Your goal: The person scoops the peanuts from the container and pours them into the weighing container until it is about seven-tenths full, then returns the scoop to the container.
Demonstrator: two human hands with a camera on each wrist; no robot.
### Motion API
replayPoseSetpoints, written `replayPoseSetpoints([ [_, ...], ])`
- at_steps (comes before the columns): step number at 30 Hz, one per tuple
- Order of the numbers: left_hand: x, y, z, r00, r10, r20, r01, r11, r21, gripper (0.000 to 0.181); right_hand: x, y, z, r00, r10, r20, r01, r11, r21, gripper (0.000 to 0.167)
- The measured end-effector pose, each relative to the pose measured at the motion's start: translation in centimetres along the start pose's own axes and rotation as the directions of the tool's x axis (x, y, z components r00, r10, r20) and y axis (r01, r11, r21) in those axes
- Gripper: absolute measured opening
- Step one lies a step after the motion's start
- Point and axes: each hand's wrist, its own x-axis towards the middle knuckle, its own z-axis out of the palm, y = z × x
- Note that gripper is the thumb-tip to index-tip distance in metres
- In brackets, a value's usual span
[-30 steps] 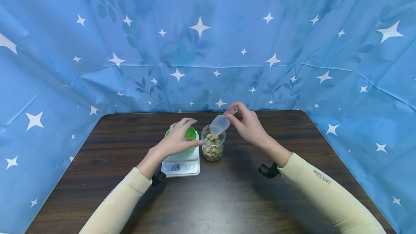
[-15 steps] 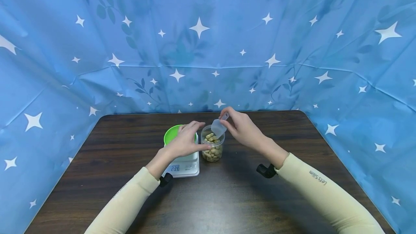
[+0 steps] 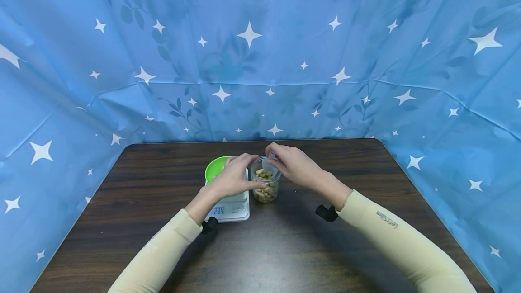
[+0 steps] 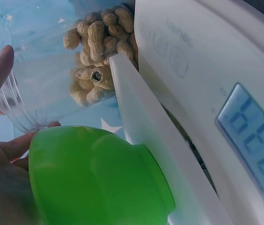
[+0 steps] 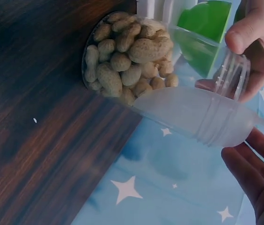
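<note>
A clear plastic jar (image 3: 266, 197) partly filled with peanuts in their shells (image 5: 129, 58) stands on the table. My left hand (image 3: 234, 179) holds the jar near its rim, thumb on the near side and fingers on the far side. With my right hand (image 3: 299, 166) I pinch the handle of a translucent white scoop (image 5: 183, 112). The scoop's bowl is inside the jar, its tip down at the peanuts. Just left of the jar, a green bowl (image 4: 85, 173) sits on a white kitchen scale (image 3: 234, 211), partly hidden behind my left hand.
The scale's display (image 3: 219, 210) reads about 234; any decimal point is too small to tell. The dark wooden table (image 3: 268, 257) has its back edge close behind the jar. A blue star-patterned curtain (image 3: 260, 58) hangs behind it.
My left hand has moved right from over the green bowl to the jar's rim. My right hand has lowered the scoop leftward and down into the jar.
</note>
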Motion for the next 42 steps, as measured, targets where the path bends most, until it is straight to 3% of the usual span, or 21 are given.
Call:
replayPoseSetpoints([
  [11,0.1,-0.2,0.0,1.000,0.012,-0.003,-0.012,1.000,-0.020,0.080,1.1,0.4,1.3,1.000,-0.020,0.016,0.018,0.995,0.098,0.012],
  [19,0.1,-0.2,-0.2,1.000,0.015,0.007,-0.015,0.998,-0.067,0.077,1.1,0.7,1.9,0.998,0.069,-0.013,-0.065,0.982,0.178,0.013],
  [26,0.3,-0.2,-0.2,1.000,-0.002,0.023,0.003,0.997,-0.075,0.077,0.6,1.0,1.8,0.985,0.161,-0.068,-0.135,0.949,0.286,0.011],
  [35,0.3,-0.2,-0.2,1.000,-0.021,0.024,0.022,0.997,-0.070,0.078,0.3,0.9,1.9,0.940,0.328,-0.088,-0.277,0.890,0.363,0.015],
  [39,0.4,-0.1,-0.2,1.000,-0.019,0.023,0.020,0.998,-0.058,0.078,0.3,0.9,1.8,0.933,0.350,-0.078,-0.299,0.879,0.372,0.016],
  [42,0.4,-0.1,-0.2,1.000,-0.015,0.019,0.016,0.998,-0.058,0.077,0.4,0.9,1.5,0.939,0.336,-0.068,-0.290,0.885,0.364,0.015],
])
